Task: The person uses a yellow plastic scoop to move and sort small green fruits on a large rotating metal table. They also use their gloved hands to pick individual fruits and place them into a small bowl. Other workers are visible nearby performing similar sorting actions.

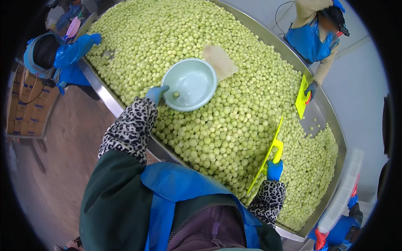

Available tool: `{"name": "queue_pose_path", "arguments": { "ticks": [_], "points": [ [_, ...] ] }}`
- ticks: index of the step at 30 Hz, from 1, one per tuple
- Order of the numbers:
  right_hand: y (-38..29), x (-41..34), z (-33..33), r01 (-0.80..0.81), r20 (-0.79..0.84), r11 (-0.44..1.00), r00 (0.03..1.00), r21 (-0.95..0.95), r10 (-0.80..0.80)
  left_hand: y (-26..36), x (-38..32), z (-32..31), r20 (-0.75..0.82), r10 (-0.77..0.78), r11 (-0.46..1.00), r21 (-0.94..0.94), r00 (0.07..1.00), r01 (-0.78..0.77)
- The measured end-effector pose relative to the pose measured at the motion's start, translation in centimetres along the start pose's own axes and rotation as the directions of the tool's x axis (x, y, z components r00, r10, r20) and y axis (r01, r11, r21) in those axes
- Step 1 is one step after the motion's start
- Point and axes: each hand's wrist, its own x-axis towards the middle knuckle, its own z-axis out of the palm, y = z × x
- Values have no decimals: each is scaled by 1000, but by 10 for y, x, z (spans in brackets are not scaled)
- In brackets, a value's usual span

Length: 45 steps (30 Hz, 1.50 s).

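My left hand (156,94), in a light blue glove, is at the left rim of a pale blue plastic basin (202,75), thumb over the edge. A single green piece (176,94) lies inside the basin. The basin rests on a deep bed of small round pale-green fruits (220,138), whose exact kind I cannot tell. My right hand (274,170), in a brighter blue glove, grips the handle of a yellow plastic plastering float (267,157). The float's blade stands on edge among the fruits. A beige textured sheet (220,62) lies just beyond the basin.
A long stainless steel trough (340,135) contains the fruits. Across it, a person's gloved hand (311,91) holds another yellow float (302,97). Other people stand at the left and lower right, one beside a white bag (340,191). Cardboard boxes (31,103) are stacked at left.
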Motion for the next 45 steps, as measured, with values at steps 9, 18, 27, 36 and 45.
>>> {"name": "queue_pose_path", "arguments": {
  "ticks": [9,18,27,36,45],
  "points": [
    [-48,-16,-5,-69,114,974,992,215,45,22,-63,-28,-22,46,976,-211,999,-49],
    [-179,-59,3,180,426,981,895,-69,-134,10,-135,-99,-116,136,968,-196,984,-156],
    [-247,44,69,278,416,961,873,7,-255,-11,-156,-105,-252,182,945,-221,951,-240],
    [-280,137,126,-134,521,954,853,270,-27,-13,-165,-113,-306,114,906,-358,945,-225],
    [-290,83,195,-297,541,853,841,429,21,-13,-156,-114,-313,126,907,-348,941,-237]
  ]
}}
